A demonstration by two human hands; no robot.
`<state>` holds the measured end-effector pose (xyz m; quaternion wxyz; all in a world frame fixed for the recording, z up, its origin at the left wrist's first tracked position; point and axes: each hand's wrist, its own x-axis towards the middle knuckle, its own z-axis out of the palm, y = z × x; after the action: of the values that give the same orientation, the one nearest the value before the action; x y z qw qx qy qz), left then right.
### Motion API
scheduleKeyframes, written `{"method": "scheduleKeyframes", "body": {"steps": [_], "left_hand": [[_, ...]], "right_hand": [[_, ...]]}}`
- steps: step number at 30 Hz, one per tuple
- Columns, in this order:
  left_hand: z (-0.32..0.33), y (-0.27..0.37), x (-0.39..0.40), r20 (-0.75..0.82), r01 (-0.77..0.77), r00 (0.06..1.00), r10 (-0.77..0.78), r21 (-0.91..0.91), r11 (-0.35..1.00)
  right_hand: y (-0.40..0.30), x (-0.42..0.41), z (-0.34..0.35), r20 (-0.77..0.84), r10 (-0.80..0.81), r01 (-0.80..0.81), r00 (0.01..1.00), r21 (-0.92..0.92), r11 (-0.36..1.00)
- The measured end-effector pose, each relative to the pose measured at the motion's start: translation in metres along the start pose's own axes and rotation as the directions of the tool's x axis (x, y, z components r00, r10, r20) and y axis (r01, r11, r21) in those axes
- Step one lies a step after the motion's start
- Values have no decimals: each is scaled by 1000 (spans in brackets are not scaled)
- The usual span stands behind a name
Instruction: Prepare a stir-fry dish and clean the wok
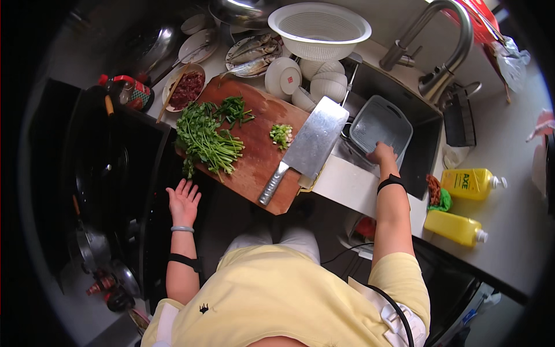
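Observation:
My left hand [184, 201] is palm up with spread fingers, holding nothing, just off the near left edge of a wooden cutting board [256, 173]. My right hand [383, 154] reaches into the sink at the near rim of a grey plastic basin [378, 123]; whether its fingers grip the basin is unclear. On the board lie a bunch of leafy green herbs [208, 143], cut green pieces [235, 110] and chopped scallion [281, 135]. A cleaver [318, 134] lies along the board's right side, its handle toward me.
Behind the board are a bowl of raw minced meat [188, 90], a plate of whole fish [253, 56], stacked white bowls [328, 84] and a white colander [320, 32]. A faucet [446, 73] arches over the sink. Yellow bottles [466, 184] stand right; a dark stove [108, 173] is left.

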<state>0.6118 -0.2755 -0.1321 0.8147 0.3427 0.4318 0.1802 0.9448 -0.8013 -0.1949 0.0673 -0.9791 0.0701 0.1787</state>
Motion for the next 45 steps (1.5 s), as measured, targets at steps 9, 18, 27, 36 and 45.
{"method": "scheduleKeyframes", "body": {"steps": [9, 18, 27, 36, 45], "left_hand": [[20, -54, -76, -120, 75, 991, -64, 90, 993], [61, -74, -81, 7, 91, 996, -94, 179, 980], [65, -88, -86, -10, 86, 996, -86, 144, 986], [27, -53, -99, -42, 61, 997, -57, 105, 993], [-26, -12, -85, 64, 51, 997, -53, 35, 998]], "right_hand": [[57, 6, -46, 20, -120, 58, 993, 793, 606], [126, 14, 1, 231, 479, -141, 847, 966, -217], [164, 63, 1, 224, 624, -72, 749, 963, -260], [132, 8, -19, -141, 653, -220, 744, 872, 438], [-5, -241, -175, -541, -313, 561, 780, 387, 731]]}}
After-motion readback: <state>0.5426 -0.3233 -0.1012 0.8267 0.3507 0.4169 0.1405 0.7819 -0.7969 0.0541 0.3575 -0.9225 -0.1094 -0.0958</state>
